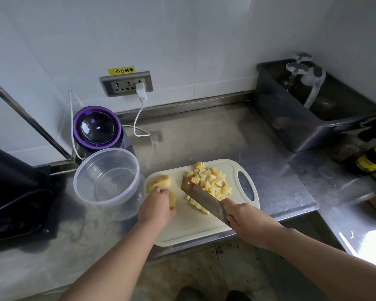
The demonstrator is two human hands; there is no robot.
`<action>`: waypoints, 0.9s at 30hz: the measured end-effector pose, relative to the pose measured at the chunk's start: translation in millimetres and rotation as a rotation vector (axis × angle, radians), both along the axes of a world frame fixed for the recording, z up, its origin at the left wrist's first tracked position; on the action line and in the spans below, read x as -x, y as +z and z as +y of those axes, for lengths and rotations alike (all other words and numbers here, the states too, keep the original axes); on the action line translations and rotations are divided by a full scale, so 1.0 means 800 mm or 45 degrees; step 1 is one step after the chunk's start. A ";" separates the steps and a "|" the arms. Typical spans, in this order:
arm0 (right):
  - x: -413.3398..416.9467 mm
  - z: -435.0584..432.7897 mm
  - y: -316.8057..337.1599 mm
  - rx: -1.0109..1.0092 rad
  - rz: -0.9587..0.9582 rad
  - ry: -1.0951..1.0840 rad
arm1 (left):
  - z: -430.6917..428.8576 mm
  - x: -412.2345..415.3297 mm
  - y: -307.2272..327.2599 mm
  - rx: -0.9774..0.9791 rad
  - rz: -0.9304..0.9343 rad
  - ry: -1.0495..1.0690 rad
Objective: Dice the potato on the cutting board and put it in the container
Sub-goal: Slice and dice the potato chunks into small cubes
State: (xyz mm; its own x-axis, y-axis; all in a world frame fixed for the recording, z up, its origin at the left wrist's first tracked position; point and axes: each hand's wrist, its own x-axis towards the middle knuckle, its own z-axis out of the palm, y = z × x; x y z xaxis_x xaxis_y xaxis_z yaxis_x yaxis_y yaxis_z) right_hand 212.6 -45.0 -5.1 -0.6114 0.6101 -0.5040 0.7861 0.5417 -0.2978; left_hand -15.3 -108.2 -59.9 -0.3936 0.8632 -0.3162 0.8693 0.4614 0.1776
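1. Potato job is approx. half done: diced cubes (211, 181) are heaped on the right half of the cutting board (182, 227), w/ a few longer strips at the near edge of the heap.
2. A skin-on potato chunk (160, 182) sits at the board's left end. The left hand (159, 207) has its fingers curled over it from above, gripping it (a 2nd piece shows just under the palm).
3. The right hand (245, 218) is wrapped round the handle of the cleaver (201, 197). The blade is angled across the board between chunk and heap; can't tell if the edge touches the board.
4. The container (105, 177) stands just beside the board on the left, on the steel counter (204, 135), w/ no potato in it.
5. Step in hand, I'd say: dicing, switching to the remaining chunk.
6. Next move needs the chunk set flat-side down, fingertips tucked back from the edge, then slices, strips, cubes. Transfer to the container comes after.
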 end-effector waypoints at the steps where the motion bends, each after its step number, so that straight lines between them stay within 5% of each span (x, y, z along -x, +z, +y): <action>1: 0.001 -0.001 -0.001 0.002 0.001 -0.004 | 0.002 0.000 0.001 0.005 -0.017 -0.011; 13: 0.018 -0.021 -0.019 0.031 -0.002 -0.020 | -0.032 0.001 0.001 -0.029 -0.361 -0.375; 27: 0.037 -0.050 -0.025 0.020 0.002 0.015 | -0.048 -0.018 -0.002 -0.105 -0.208 0.093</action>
